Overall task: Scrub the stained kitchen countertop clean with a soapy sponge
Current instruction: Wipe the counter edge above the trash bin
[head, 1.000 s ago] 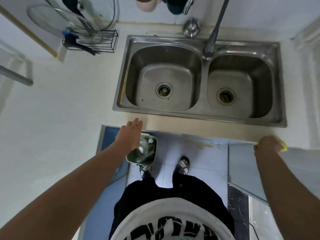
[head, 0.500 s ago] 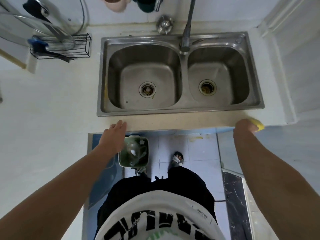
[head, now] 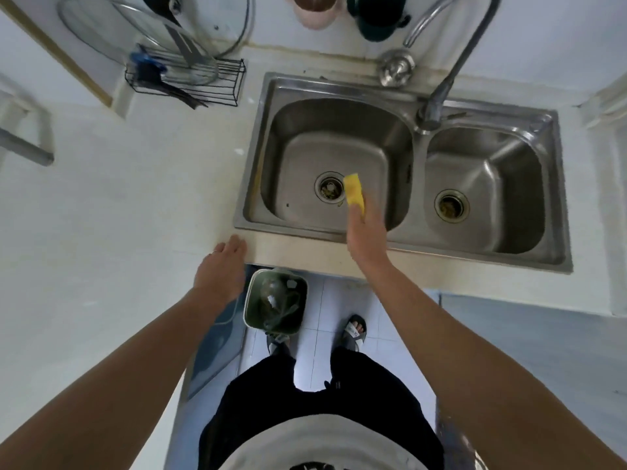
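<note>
the right hand (head: 365, 232) pinches the yellow sponge (head: 354, 193), which sticks out past the fingertips in the air over the left basin of the sink (head: 288, 231). the drain (head: 328, 186) is just left of the sponge. the left hand (head: 220, 269) lies flat, fingers straight, on the counter (head: 118, 215) edge, well left of the grip. i'd judge the scrubbing mostly left to do: the sponge is off the counter and no suds show anywhere. a yellowish streak (head: 252, 195) by the rim, left of the grip, looks like stain remaining. blur hides whether the sponge is wet or soapy, and the hand's back covers the gripping fingers.
</note>
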